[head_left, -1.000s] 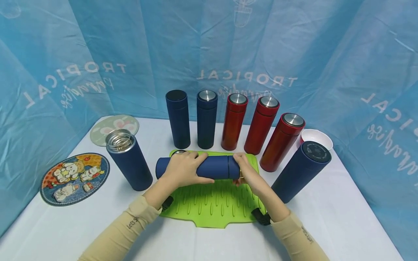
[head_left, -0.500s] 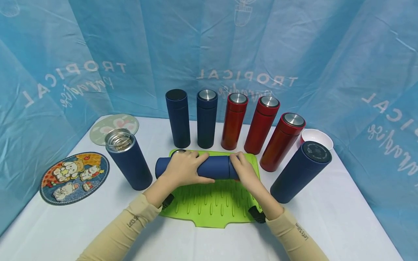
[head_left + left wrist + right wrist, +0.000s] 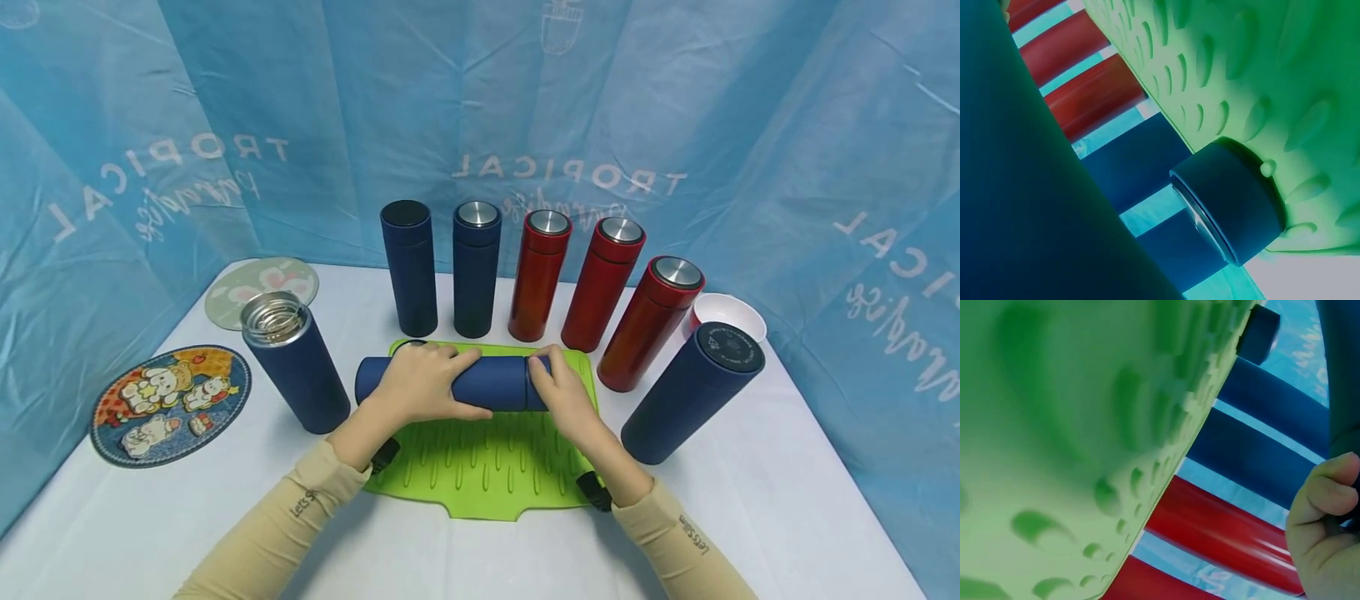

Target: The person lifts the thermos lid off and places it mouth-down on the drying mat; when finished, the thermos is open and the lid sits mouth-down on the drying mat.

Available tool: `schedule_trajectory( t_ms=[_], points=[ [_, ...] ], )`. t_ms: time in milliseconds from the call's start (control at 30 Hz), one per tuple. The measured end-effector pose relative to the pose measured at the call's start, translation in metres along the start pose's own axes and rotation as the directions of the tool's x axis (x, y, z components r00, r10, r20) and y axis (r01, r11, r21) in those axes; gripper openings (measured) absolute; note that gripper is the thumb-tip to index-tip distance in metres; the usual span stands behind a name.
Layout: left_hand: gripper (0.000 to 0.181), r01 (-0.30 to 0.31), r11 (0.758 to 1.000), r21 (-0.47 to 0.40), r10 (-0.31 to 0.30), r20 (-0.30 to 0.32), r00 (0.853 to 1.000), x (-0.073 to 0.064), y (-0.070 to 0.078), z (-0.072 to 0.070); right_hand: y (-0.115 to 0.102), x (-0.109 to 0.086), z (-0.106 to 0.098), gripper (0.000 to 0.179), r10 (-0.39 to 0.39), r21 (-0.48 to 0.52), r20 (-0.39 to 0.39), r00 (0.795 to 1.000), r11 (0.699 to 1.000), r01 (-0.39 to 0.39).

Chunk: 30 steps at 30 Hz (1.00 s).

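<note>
A dark blue thermos [image 3: 491, 383] lies on its side in both hands, above a lime-green ridged mat [image 3: 480, 467]. My left hand [image 3: 423, 383] grips its body, fingers over the top and thumb along the near side. At the right end, past the seam, my right hand [image 3: 564, 396] holds the capped part; its fingers are curled in the right wrist view, where the thermos [image 3: 1342, 369] fills the edge. A loose blue lid [image 3: 1229, 200] rests on the mat behind the held thermos, mostly hidden in the head view.
An uncapped blue thermos [image 3: 300, 375] stands left, steel mouth showing. Right stands another blue thermos [image 3: 686, 400], base up. Behind are blue thermoses [image 3: 476, 275] and red thermoses [image 3: 540, 279], with a white bowl [image 3: 731, 315] at right. Oval mats [image 3: 172, 404] lie left.
My right hand has shifted slightly left, and its fingers sit differently over the capped end. The left hand and the thermos body have stayed nearly still. The head view has tilted slightly.
</note>
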<state>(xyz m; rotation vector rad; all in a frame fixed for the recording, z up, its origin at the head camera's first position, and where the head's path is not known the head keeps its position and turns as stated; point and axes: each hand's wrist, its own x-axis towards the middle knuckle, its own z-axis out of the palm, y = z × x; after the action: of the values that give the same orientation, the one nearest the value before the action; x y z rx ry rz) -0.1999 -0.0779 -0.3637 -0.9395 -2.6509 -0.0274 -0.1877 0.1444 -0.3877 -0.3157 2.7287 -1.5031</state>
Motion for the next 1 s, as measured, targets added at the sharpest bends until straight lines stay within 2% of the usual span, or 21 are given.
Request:
schedule_trajectory(
  t_ms=[133,267,500,733,800,867,1000],
  points=[
    [0.080,0.012,1.000,-0.021,-0.012,0.025,1.000,0.000,-0.001,-0.002,0.003,-0.001,0.001,0.035,-0.078,-0.017,-0.024,0.997,0.997,0.078],
    [0.081,0.019,0.999,-0.046,-0.018,0.041,0.999,0.001,-0.002,-0.004,0.004,-0.001,0.001,0.036,-0.169,-0.056,-0.045,0.985,0.984,0.167],
    [0.083,0.038,0.996,-0.085,-0.032,0.077,0.997,0.002,-0.004,-0.009,0.005,-0.001,-0.002,0.040,-0.359,-0.154,-0.062,0.931,0.925,0.346],
    [0.082,0.043,0.993,-0.112,-0.032,0.094,0.995,0.000,-0.004,-0.010,0.009,-0.003,-0.003,0.051,-0.461,-0.232,-0.058,0.886,0.869,0.437],
    [0.084,0.048,0.993,-0.105,-0.038,0.095,0.995,-0.001,-0.004,-0.009,0.010,-0.004,-0.003,0.051,-0.462,-0.228,-0.047,0.886,0.868,0.440],
    [0.086,0.055,0.994,-0.092,-0.047,0.089,0.995,-0.001,-0.004,-0.009,0.011,-0.004,-0.003,0.049,-0.435,-0.188,-0.035,0.900,0.887,0.421],
    [0.089,0.065,0.996,-0.054,-0.062,0.047,0.997,-0.002,-0.004,-0.008,0.011,-0.002,-0.005,0.052,-0.302,-0.036,-0.002,0.953,0.953,0.302]
  ],
)
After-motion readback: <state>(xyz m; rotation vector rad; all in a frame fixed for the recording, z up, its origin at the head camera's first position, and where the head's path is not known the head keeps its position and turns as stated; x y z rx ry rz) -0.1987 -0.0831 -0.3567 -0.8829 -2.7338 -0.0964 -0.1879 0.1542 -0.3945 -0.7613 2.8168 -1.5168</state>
